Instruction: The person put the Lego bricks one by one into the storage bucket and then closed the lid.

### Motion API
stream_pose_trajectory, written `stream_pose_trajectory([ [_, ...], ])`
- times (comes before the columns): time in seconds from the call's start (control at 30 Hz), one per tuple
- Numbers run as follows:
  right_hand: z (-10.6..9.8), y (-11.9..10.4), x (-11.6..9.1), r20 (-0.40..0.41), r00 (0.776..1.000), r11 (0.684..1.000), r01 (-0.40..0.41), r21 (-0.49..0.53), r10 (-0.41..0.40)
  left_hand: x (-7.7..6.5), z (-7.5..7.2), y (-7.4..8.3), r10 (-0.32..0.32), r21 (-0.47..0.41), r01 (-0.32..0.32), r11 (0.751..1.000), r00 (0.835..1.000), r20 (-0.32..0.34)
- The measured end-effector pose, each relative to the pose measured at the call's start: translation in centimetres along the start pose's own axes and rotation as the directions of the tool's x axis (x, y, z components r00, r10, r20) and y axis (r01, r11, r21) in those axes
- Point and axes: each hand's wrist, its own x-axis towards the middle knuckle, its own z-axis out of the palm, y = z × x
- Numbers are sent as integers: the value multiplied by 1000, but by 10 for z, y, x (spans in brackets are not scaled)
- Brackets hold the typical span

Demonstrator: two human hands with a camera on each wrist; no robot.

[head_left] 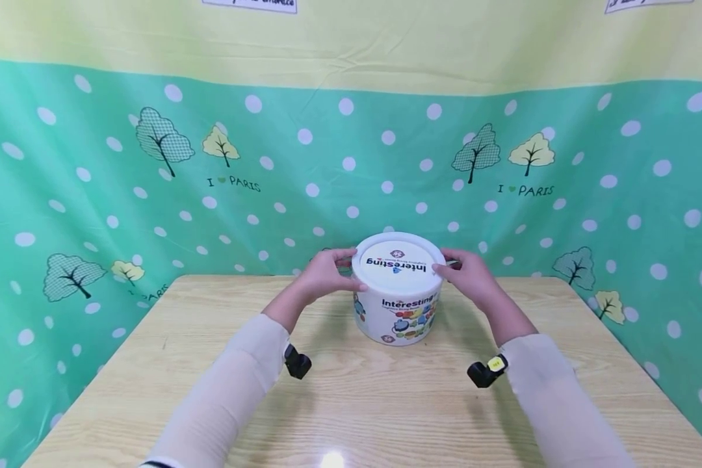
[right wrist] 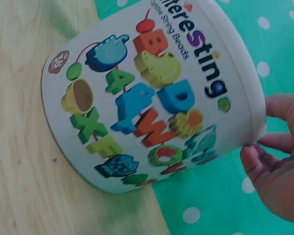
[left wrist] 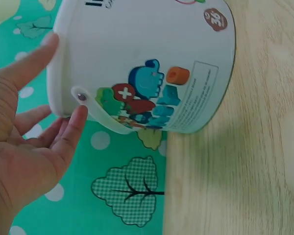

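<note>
A white bucket (head_left: 370, 316) of string beads stands upright on the wooden table, printed with colourful bead pictures. Its round white lid (head_left: 380, 276) is seated on top. My left hand (head_left: 325, 273) grips the lid's left edge, thumb at the near rim and fingers round the far side. In the left wrist view a fingertip lies by the pivot of the bucket's white handle (left wrist: 99, 119). On the opposite side my right hand (head_left: 469, 276) holds the lid's edge, its thumb over the top. The right wrist view shows fingertips at and just under the rim.
The wooden table (head_left: 374, 409) extends in front of and beside the bucket. Close behind the bucket hangs a green curtain (head_left: 327, 188) with white dots and printed trees. A small dark camera is strapped on each wrist.
</note>
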Motion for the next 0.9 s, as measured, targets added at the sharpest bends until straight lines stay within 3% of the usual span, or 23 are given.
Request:
stream_pose_trajectory([
  [0.27, 2, 15, -2, 16, 997, 994, 72, 86, -73, 8, 7, -9, 73, 48, -73, 996, 997, 13],
  [0.43, 4, 18, -3, 54, 992, 992, 114, 51, -117, 9, 11, -13, 83, 13, -82, 997, 997, -5],
  [0.63, 5, 21, -8, 80, 990, 993, 116, 35, -119, 2, 16, -16, 79, -18, -79, 997, 997, -24],
  [0.9, 4, 17, -11, 99, 989, 993, 114, 0, -114, -7, 16, -14, 77, 26, -76, 997, 997, -31],
])
